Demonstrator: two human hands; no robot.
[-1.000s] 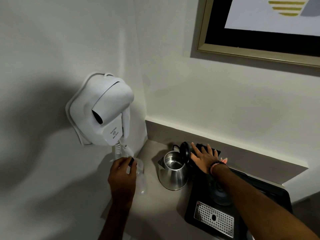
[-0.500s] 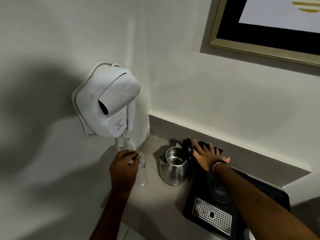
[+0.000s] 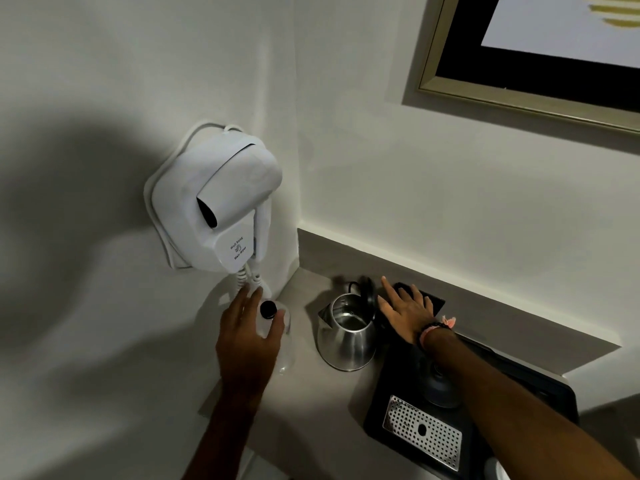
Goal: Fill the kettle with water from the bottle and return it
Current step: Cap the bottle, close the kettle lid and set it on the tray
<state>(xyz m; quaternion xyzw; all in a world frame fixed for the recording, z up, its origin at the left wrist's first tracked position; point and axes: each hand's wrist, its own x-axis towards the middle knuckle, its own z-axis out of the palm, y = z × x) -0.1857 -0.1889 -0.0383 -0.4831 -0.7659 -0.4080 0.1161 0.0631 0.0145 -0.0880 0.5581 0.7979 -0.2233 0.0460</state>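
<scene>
A steel kettle (image 3: 346, 337) stands on the grey counter (image 3: 311, 403), its black lid (image 3: 367, 293) tipped open at the back. To its left stands a clear bottle (image 3: 286, 344) with a black cap (image 3: 268, 309). My left hand (image 3: 244, 337) lies against the bottle, fingers stretched past the cap on the left and thumb at the neck on the right, without a closed grip. My right hand (image 3: 407, 313) is flat with spread fingers just right of the kettle's lid, over a black object (image 3: 434, 301) at the back ledge.
A white wall-hung hair dryer (image 3: 214, 209) with its coiled cord hangs right above the bottle. A black tray (image 3: 381, 410) with a perforated metal plate (image 3: 422, 434) and a dark cup (image 3: 440, 388) sits under my right forearm. A framed picture (image 3: 450, 81) hangs above.
My left hand's fingers have straightened and slid off the bottle's top, so the black cap now shows. My right hand stays by the kettle lid. The camera has shifted slightly.
</scene>
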